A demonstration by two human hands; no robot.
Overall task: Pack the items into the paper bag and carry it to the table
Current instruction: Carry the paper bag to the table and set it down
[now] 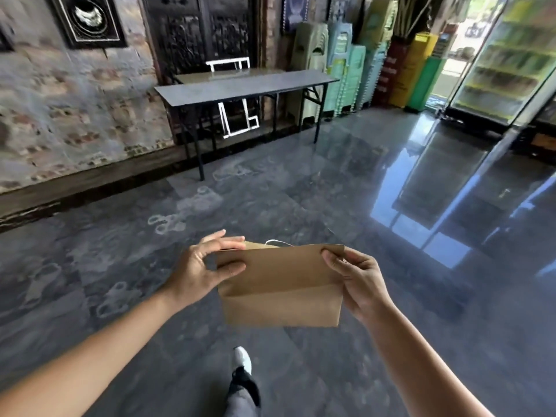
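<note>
A brown paper bag [281, 288] hangs in front of me at chest height, folded flat with its base creased upward and a white cord handle peeking over its top edge. My left hand [207, 266] pinches the bag's upper left corner, thumb in front. My right hand [358, 281] grips the upper right corner. A long grey folding table [240, 84] stands ahead against the brick wall, several steps away, its top bare. No items to pack are in sight.
Glossy dark floor stretches between me and the table. Stacked plastic chairs [340, 64] stand right of the table, with coloured crates [418, 70] beyond. A glass-door drinks fridge [505, 55] stands at far right. My foot [242, 368] steps forward below the bag.
</note>
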